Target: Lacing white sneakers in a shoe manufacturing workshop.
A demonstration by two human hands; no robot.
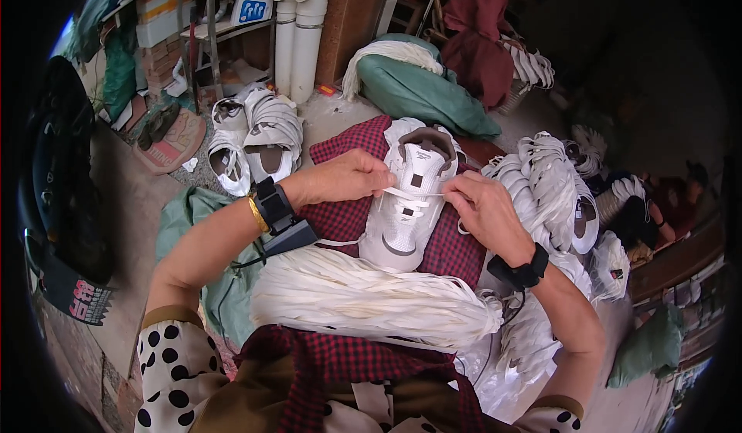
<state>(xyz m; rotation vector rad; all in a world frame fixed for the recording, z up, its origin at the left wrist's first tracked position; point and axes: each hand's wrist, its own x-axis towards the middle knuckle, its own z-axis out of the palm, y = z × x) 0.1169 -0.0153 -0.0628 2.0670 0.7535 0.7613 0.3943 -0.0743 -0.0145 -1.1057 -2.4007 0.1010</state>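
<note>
A white sneaker (402,224) with a dark lining lies on a red-and-black checked cloth (352,220) in front of me, its toe toward me. A white shoelace (411,200) runs through its lower eyelets. At the shoe's left side my left hand (344,179) pinches one part of the lace. My right hand (483,205) pinches the lace at the other side, and a strand stretches across the tongue between the two. A thick bundle of white laces (371,298) lies across my lap, nearer than the shoe.
Several white shoe uppers (255,139) stand at the left back. Stacked uppers (537,190) and more laces are piled at the right. A green sack (413,93) lies behind the shoe. Another person (483,31) sits at the far right back. White pipes (297,35) rise beside a shelf.
</note>
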